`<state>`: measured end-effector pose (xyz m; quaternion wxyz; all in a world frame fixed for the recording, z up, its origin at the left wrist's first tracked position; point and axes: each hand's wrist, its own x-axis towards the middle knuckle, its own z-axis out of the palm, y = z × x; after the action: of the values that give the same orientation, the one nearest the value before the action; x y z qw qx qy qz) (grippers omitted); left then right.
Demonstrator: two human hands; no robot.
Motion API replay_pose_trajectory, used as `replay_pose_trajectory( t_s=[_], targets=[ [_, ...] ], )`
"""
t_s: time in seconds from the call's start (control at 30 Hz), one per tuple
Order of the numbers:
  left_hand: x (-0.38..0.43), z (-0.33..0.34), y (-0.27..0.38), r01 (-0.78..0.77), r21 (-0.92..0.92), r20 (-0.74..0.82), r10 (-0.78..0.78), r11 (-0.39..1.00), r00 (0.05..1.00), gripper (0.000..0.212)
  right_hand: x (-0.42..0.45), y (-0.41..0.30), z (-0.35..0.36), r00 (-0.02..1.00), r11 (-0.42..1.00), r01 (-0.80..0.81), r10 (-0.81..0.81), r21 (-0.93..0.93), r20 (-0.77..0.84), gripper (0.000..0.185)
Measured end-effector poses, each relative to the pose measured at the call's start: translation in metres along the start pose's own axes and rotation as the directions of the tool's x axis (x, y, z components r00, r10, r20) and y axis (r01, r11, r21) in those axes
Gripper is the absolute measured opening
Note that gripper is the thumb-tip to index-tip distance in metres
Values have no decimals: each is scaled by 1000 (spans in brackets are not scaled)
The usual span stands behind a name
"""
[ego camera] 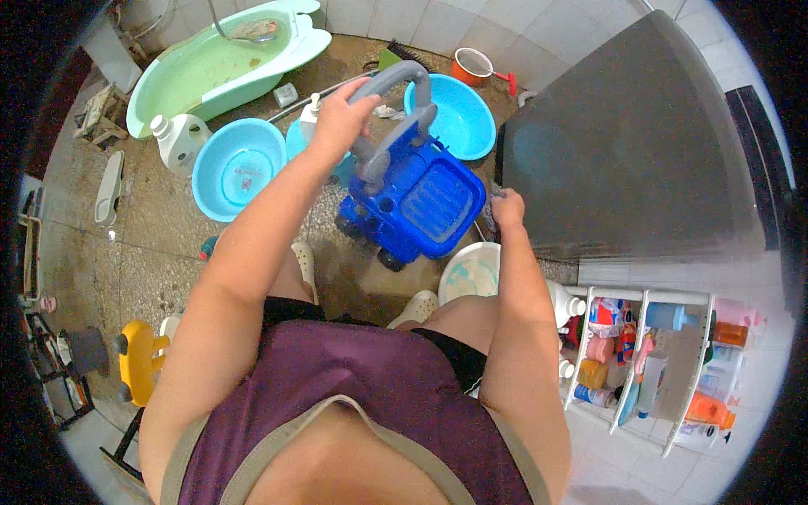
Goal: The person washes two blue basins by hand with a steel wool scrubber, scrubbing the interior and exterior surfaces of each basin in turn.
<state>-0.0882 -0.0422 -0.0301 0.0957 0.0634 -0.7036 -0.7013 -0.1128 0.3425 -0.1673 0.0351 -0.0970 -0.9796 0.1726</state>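
Observation:
A blue plastic toy cart with small dark wheels and a thick grey handle is held up over the wet floor, tilted. My left hand grips the grey handle at its upper left. To the right of the cart, my right hand is closed around a greyish thing, perhaps a cloth or brush, mostly hidden. Below that hand stands a whitish basin, partly hidden by my forearm and leg. A light blue basin lies just beyond the cart, and another light blue basin sits to its left.
A green baby bathtub holds water at the upper left, near a white jug. An orange pot stands by the tiled wall. A large dark cabinet-like surface rises at right, above a white shelf rack with bottles.

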Motion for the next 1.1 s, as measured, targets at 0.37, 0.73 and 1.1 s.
replay_pose_trajectory(
  t_s=[0.37,0.73,1.1],
  targets=[
    [-5,0,1,-33,-5,-58,33,999,998,44,-82,-51,32,982,960,-39,87,277,-165,54],
    [0,-7,-2,-86,-19,-90,84,996,992,47,-167,-98,15,955,946,294,-287,133,-69,45],
    [0,4,2,-86,46,-69,89,995,994,45,-168,-216,51,550,545,817,-835,-190,-29,40]
  ],
)
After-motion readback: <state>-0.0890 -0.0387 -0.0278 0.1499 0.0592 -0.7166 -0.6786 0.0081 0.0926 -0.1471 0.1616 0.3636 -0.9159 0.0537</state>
